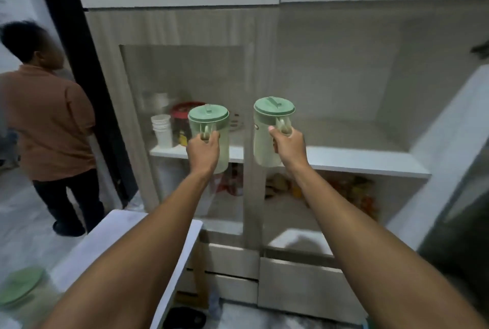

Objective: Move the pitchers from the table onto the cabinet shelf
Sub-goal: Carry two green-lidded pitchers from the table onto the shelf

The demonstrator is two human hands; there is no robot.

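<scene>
Nearest, a blurred green-lidded pitcher (19,291) waits on the white worktop (111,238). Out ahead, left hand (203,149) has its fingers (211,136) clamped on the handle of the left pitcher (211,132); right hand (288,146) grips the right pitcher (268,132), both held in the air before the cabinet shelf (357,160). Risk: the left one faces what looks like a glass door panel (182,74) and could knock it, or the stacked cups (162,130) beyond.

Translucent plastic pitchers (267,138), matt shelf (357,162)
</scene>
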